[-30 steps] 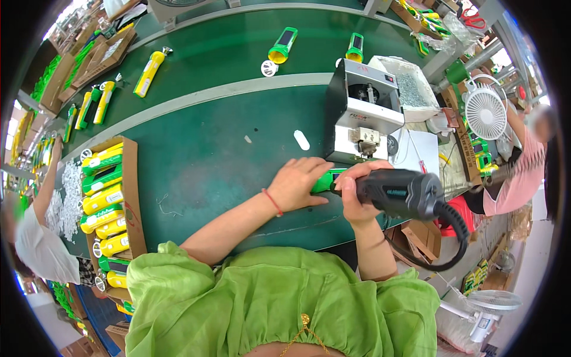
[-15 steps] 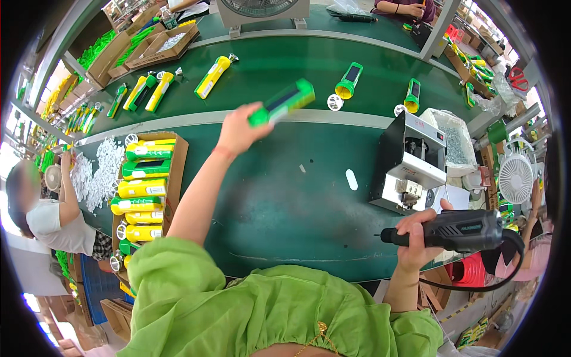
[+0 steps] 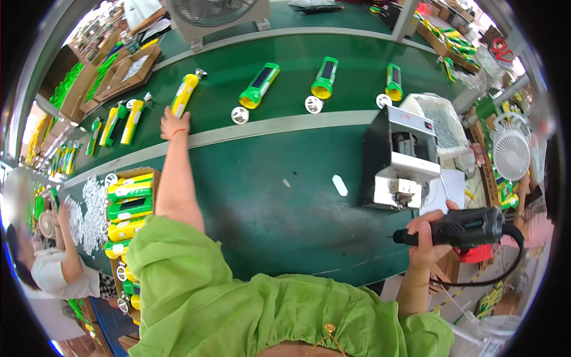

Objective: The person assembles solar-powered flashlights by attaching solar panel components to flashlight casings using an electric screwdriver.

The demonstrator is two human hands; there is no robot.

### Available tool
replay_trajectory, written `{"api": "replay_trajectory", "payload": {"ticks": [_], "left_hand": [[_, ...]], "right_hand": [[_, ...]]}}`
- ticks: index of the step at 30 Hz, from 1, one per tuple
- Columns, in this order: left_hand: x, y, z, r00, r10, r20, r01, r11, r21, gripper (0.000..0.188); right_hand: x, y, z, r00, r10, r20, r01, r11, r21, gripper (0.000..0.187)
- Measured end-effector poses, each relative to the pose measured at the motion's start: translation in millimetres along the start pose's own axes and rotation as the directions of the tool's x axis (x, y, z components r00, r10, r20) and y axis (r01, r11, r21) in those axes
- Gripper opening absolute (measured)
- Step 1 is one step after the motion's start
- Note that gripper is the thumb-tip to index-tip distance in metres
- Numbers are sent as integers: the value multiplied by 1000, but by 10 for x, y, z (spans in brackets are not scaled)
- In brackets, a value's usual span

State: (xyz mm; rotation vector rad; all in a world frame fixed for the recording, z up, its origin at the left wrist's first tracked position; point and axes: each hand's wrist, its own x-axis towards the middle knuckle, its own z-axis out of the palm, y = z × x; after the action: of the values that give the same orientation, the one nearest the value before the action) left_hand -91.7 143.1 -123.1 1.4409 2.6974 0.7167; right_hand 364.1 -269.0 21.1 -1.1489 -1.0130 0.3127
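My left hand (image 3: 175, 124) reaches out to the far left and closes round the near end of a yellow and green flashlight (image 3: 186, 94) lying on the green belt. A small silver reflector (image 3: 200, 73) sits at that flashlight's far end. In my right hand (image 3: 426, 244) is a black electric screwdriver (image 3: 461, 229), held level near the table's right front, its thin bit pointing left. Between the hands on the far belt lies a green flashlight (image 3: 260, 86) with a dark panel, its yellow mouth facing me and a round white reflector (image 3: 239, 115) beside it.
Two similar flashlights (image 3: 325, 77) (image 3: 394, 83) lie further right. A black and white machine (image 3: 401, 160) stands at right, by a white foam bin (image 3: 437, 122). At left are a cardboard box (image 3: 156, 178) of flashlights, white small parts (image 3: 94, 214) and a co-worker (image 3: 65, 271).
My left hand has let go of the green flashlight, now on the belt, and moved left to grasp the yellow one. My right hand still holds the screwdriver. The view has shifted.
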Motion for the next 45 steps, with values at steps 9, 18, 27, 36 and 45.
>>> {"api": "replay_trajectory", "payload": {"ticks": [9,18,27,36,45], "left_hand": [[-1348,-92,-971,451,572,-685,-713,693,109,38],[-3533,288,-1372,-131,991,-3,-907,-121,-402,53],[-3792,313,-1563,-28,951,308,-894,114,-432,62],[-4479,1032,-1284,6,989,150,-856,83,-510,51],[-4503,1021,-1218,-5,986,169,-865,81,-494,48]], "right_hand": [[317,4,-97,998,-59,-37,62,995,77,64],[769,195,-43,963,-265,54,255,957,136,61],[781,233,63,967,-163,197,139,982,132,48],[553,207,16,983,19,184,-56,979,196,49],[339,364,75,987,-6,163,-13,994,111,49]]}}
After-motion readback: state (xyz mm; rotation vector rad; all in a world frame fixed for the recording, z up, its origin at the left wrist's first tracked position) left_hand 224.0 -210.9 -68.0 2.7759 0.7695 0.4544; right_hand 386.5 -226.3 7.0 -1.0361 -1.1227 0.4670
